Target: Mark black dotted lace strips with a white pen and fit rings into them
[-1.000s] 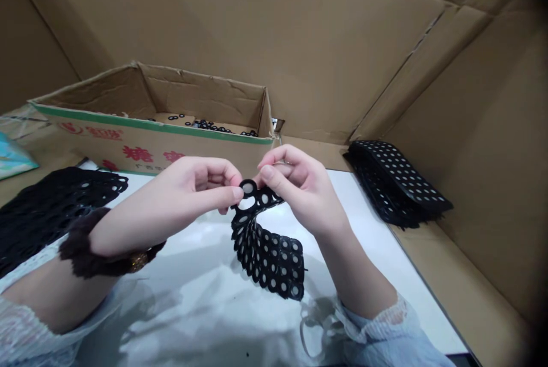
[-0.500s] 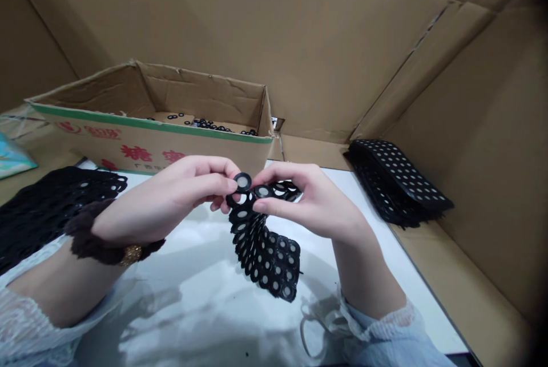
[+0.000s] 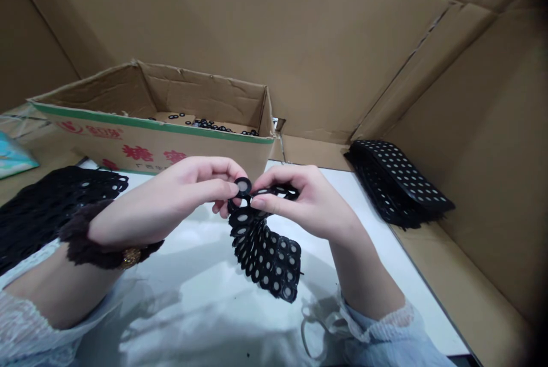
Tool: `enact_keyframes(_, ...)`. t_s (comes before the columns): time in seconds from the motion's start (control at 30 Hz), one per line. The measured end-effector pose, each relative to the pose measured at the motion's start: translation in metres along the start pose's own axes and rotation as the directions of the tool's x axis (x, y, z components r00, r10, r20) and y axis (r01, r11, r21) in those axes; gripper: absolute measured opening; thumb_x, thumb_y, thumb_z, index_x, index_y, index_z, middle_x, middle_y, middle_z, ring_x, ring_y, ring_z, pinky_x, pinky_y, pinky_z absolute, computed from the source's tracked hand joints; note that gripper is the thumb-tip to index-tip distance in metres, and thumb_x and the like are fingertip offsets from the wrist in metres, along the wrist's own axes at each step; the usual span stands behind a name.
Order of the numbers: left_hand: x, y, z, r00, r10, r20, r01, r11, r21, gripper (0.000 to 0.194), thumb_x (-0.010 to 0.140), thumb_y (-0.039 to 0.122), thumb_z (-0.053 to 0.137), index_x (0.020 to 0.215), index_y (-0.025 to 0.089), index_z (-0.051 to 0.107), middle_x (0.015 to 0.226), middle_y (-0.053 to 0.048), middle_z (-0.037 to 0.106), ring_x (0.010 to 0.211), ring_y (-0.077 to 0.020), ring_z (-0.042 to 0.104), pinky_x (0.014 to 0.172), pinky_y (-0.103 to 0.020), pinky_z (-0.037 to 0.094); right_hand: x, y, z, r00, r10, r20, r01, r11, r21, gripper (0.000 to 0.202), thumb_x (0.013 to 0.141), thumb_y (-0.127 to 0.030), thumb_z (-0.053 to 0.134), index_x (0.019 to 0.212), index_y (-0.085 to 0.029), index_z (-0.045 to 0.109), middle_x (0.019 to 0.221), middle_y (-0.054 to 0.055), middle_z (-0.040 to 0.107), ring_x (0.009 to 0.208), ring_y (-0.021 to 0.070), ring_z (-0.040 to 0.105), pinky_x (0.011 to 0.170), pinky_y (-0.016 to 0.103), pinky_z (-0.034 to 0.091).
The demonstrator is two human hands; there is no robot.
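Between my two hands hangs a black sheet (image 3: 274,261) of joined rings with pale round centres, its lower part curling down over the white table. My left hand (image 3: 184,193) pinches a black ring (image 3: 243,186) with a grey centre at the sheet's upper left end. The fingers of my right hand (image 3: 306,198) are closed on the sheet's upper edge, just right of that ring. Part of the sheet's top row, with open holes, shows between my right thumb and fingers.
A cardboard box (image 3: 205,147) with loose black rings inside stands behind my hands. Black perforated sheets (image 3: 47,201) lie at the left, and a folded dotted stack (image 3: 398,176) at the right. Cardboard walls (image 3: 299,41) surround the white table (image 3: 205,298).
The ring in my left fingers has dropped slightly towards the sheet. My right thumb and fingers have shifted a little, and the ring between them now shows more edge-on.
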State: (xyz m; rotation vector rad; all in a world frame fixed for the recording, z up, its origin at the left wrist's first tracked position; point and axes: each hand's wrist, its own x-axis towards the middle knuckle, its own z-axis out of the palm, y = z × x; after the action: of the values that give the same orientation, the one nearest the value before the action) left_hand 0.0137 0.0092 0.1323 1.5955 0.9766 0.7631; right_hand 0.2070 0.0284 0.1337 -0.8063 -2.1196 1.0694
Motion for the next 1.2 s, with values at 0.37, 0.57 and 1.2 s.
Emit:
enact_keyframes(0.37, -0.003, 0.006, 0.002, 0.999, -0.04, -0.028, 0.039, 0.998, -0.042, 0.01, 0.078, 0.024, 0.051, 0.072, 0.019, 0.056, 0.071, 0.001, 0.052, 0.064, -0.0101, 0.048, 0.058, -0.019, 0.042, 0.0, 0.005, -0.005, 0.992, 0.058, 0.108, -0.074, 0.985, 0.156, 0.025, 0.075, -0.035, 0.058, 0.082, -0.012, 0.064, 0.067, 0.001, 0.057, 0.056, 0.007, 0.047, 0.049, 0.02, 0.034)
enact_keyframes(0.57, -0.003, 0.005, 0.001, 0.993, -0.022, -0.116, 0.037, 0.991, 0.13, 0.013, 0.078, 0.029, 0.049, 0.073, 0.018, 0.055, 0.07, 0.0, 0.053, 0.067, -0.0125, 0.05, 0.059, -0.022, 0.042, 0.001, 0.004, -0.007, 0.989, 0.057, 0.138, -0.076, 0.987, 0.139, 0.025, 0.081, -0.033, 0.05, 0.083, -0.012, 0.062, 0.063, -0.001, 0.052, 0.054, 0.0057, 0.042, 0.049, 0.019, 0.032)
enact_keyframes(1.2, -0.011, 0.007, 0.011, 0.951, 0.169, -0.258, 0.004, 0.829, 0.559, 0.02, 0.074, 0.035, 0.056, 0.089, 0.025, 0.063, 0.084, 0.003, 0.065, 0.075, -0.0149, 0.058, 0.064, -0.021, 0.044, 0.001, 0.004, 0.006, 1.0, -0.011, -0.022, 0.005, 0.971, -0.238, 0.025, 0.082, -0.029, 0.045, 0.071, -0.013, 0.062, 0.061, 0.0, 0.057, 0.058, 0.0086, 0.047, 0.054, 0.021, 0.032)
